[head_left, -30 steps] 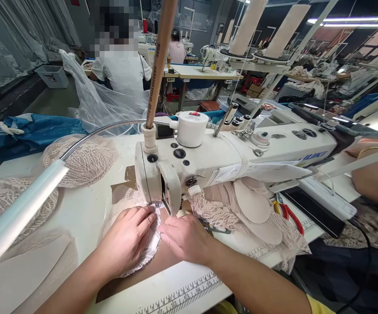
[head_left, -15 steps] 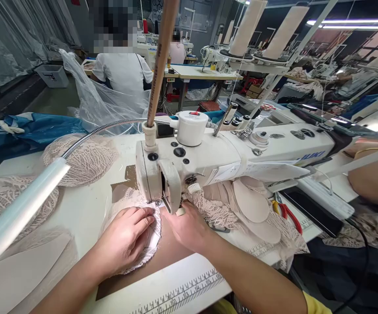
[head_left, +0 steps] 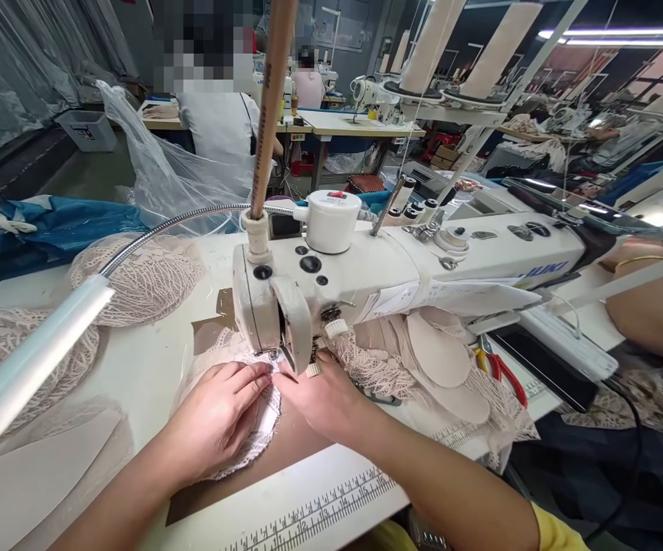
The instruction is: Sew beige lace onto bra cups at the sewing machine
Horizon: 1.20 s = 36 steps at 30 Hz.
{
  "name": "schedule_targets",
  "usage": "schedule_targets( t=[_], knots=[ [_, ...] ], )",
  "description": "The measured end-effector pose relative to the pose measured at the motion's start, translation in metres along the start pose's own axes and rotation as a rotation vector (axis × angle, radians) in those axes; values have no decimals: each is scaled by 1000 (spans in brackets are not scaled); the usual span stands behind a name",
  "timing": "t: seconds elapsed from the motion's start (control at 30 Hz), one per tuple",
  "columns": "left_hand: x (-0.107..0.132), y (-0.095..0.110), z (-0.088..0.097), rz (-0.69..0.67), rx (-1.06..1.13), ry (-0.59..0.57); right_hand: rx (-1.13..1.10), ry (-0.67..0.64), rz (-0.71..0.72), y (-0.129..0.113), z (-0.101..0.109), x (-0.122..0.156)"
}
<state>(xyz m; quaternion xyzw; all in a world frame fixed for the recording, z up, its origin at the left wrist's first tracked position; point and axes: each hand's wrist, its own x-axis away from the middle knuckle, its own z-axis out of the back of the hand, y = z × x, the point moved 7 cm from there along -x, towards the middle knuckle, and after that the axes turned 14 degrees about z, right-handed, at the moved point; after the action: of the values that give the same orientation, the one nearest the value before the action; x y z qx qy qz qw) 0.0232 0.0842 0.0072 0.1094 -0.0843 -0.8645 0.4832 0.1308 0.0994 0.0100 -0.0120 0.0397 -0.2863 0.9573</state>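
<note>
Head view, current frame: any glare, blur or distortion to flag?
Head view: lamp and ceiling light glare near-white; same view, left hand and right hand fairly sharp, far sewing machine softer; same view, wide-angle stretch toward edges, co-worker's head pixelated.

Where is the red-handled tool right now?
In the head view, the red-handled tool lies toward the right, to the right of the person's right hand, between the beige fabric pieces and the flat black object.
</note>
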Motion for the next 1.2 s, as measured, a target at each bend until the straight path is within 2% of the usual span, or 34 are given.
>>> schedule_targets(
  t=[0.23, 0.37, 0.6, 0.83, 1.2],
  knots=[
    [0, -1, -1, 14, -5, -15, 45, -5, -49, 3, -2, 8],
    [-1, 0, -1, 10, -22, -6, -3, 0, -47, 3, -1, 11],
    [-2, 3, -4, 8, -109, 14, -127, 202, -114, 13, -3, 16],
    [1, 6, -3, -1, -103, 38, -156, 123, -117, 9, -3, 8],
    [-8, 0, -1, 18, -84, 30, -84, 153, -104, 6, -4, 6]
  ],
)
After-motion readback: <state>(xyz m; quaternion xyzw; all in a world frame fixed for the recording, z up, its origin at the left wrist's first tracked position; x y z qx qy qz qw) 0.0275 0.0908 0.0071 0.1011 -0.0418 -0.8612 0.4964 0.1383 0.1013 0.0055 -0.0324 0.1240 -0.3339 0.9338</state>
